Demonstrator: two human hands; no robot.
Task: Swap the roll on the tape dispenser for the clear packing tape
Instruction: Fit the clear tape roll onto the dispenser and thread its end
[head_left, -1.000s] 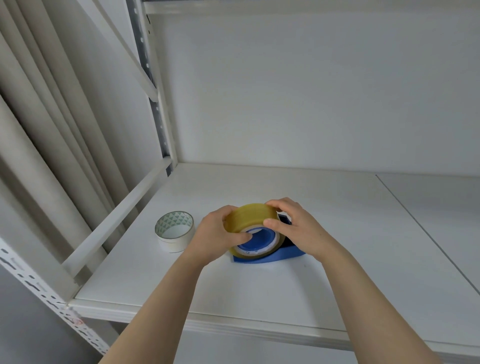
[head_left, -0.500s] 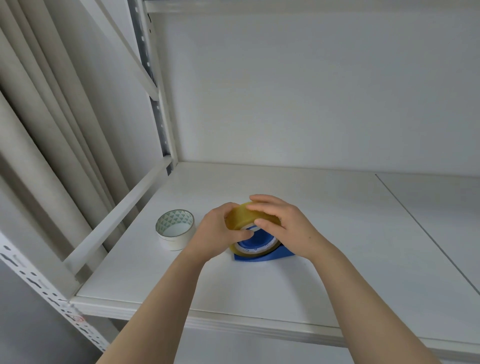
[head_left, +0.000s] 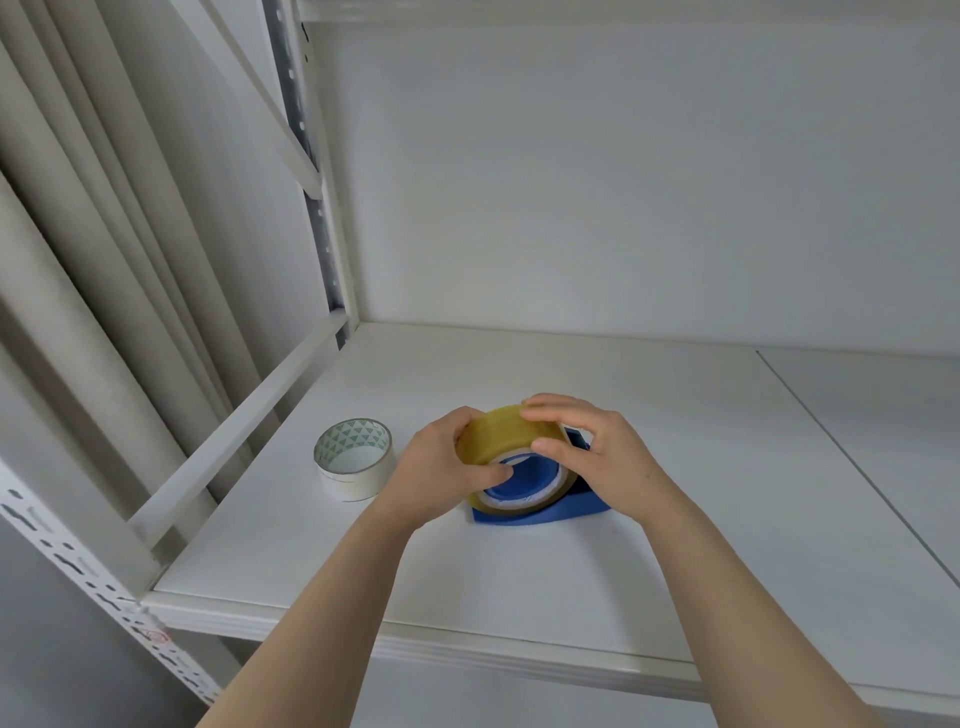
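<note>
**A:** Where is the clear packing tape (head_left: 506, 434)?

**B:** On the white shelf (head_left: 675, 545), standing on edge over the blue tape dispenser (head_left: 582, 506). The dispenser's blue hub shows through the roll's core.

**A:** And the hands?

**B:** Both hold the roll. The left hand (head_left: 441, 467) curls round its left side, thumb tip at the rim of the core. The right hand (head_left: 597, 452) has its fingers bent over the top and the near face, gripping from the right.

**A:** Anything else on the shelf?

**B:** A white tape roll (head_left: 353, 460), green triangles printed inside its core, lies flat just left of the left hand, apart from the dispenser. Pale curtains (head_left: 78, 234) hang beyond the shelf's left frame.
</note>
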